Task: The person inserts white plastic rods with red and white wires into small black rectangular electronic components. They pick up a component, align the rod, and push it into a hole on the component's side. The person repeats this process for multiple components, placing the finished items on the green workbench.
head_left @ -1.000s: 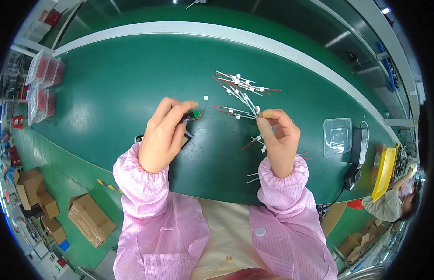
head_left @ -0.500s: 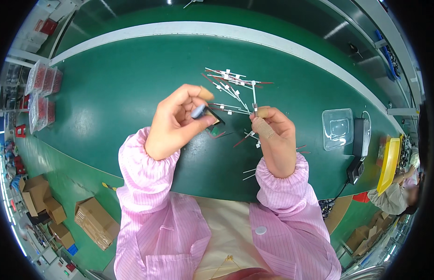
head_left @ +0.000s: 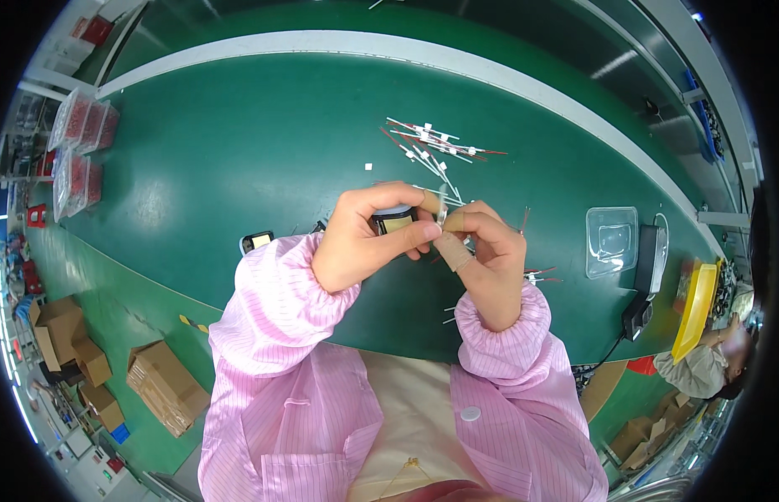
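Observation:
My left hand (head_left: 368,234) and my right hand (head_left: 490,255) meet over the table, both closed in a pinch. Between their fingertips stands a thin whitish strip (head_left: 442,203), partly hidden by the fingers. Tape or bandage wraps some of the fingers. Close under my left fingers shows a dark-framed piece with a cream face (head_left: 395,222); whether that hand also holds it, I cannot tell. Beyond the hands lies a loose pile of white and red wires with small white tags (head_left: 435,142). More wires (head_left: 540,276) lie beside my right wrist.
A similar dark piece with a cream face (head_left: 257,242) lies by my left sleeve, and a small white square (head_left: 368,166) farther off. At right are a clear plastic tray (head_left: 611,243), a black device (head_left: 645,268) and a yellow bin (head_left: 696,311). Clear boxes (head_left: 75,184) stand at left.
My left hand has moved right to meet my right hand at the strip. A white square and a dark piece at left now show on the table. The view has shifted slightly.

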Demonstrator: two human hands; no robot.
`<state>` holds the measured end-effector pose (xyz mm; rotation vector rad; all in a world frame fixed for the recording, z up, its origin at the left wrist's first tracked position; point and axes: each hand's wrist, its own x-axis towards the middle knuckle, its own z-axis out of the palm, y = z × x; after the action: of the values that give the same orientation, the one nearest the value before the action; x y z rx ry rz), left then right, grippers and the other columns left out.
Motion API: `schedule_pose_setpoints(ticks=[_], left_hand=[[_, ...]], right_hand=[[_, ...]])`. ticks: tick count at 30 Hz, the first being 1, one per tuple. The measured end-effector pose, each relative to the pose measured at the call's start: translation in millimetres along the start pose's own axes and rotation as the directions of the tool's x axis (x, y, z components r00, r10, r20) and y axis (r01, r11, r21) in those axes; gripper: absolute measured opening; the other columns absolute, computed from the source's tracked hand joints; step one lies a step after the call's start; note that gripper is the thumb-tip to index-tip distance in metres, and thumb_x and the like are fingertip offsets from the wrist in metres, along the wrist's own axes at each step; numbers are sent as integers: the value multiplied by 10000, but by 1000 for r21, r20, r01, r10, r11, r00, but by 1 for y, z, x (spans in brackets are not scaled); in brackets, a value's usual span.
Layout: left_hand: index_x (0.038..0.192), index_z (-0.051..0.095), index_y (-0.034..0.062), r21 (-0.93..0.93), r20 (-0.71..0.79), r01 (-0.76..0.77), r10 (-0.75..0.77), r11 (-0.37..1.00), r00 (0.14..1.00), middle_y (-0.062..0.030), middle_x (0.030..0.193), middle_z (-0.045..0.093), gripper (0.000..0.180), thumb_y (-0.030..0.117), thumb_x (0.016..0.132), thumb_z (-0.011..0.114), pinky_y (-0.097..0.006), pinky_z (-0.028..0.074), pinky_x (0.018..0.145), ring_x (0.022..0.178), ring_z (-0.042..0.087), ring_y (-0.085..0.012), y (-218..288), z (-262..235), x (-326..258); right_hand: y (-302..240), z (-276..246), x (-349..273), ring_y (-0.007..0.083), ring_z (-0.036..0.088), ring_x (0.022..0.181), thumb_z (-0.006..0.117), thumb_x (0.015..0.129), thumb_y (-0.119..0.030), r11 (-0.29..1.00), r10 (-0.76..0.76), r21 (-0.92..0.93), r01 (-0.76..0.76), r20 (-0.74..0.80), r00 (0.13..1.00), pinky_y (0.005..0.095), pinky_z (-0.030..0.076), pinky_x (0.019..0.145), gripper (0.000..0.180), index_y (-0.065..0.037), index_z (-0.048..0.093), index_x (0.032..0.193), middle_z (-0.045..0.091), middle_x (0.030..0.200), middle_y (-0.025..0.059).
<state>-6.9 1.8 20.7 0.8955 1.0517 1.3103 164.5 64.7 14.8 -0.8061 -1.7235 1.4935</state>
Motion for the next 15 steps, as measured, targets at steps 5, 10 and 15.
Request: schedule_pose_setpoints(ticks=[5,10,15], left_hand=[[975,650,-52,172,67,-13,2,985,998,-105,944,628,150,12,845,688,-259,529,667,767,626,-147,3,-5,3],[917,688,-10,439,-15,-241,275,866,961,-82,866,619,145,15,781,734,-250,499,571,695,628,-142,-8,-5,4],[883,684,-21,681,-40,-302,446,667,894,-73,909,606,178,-28,718,753,-238,489,581,693,611,-132,-12,-1,1]], right_hand=[[0,1,-2,143,604,738,664,790,51,997,9,-71,-7,36,999,263,478,632,97,44,676,887,611,854,88],[-9,3,0,158,605,704,655,797,52,968,-66,-236,83,80,995,273,487,587,118,45,668,914,617,869,103],[-9,13,0,175,601,680,653,797,54,942,-134,-315,113,-47,990,271,489,591,163,36,657,959,618,884,122]])
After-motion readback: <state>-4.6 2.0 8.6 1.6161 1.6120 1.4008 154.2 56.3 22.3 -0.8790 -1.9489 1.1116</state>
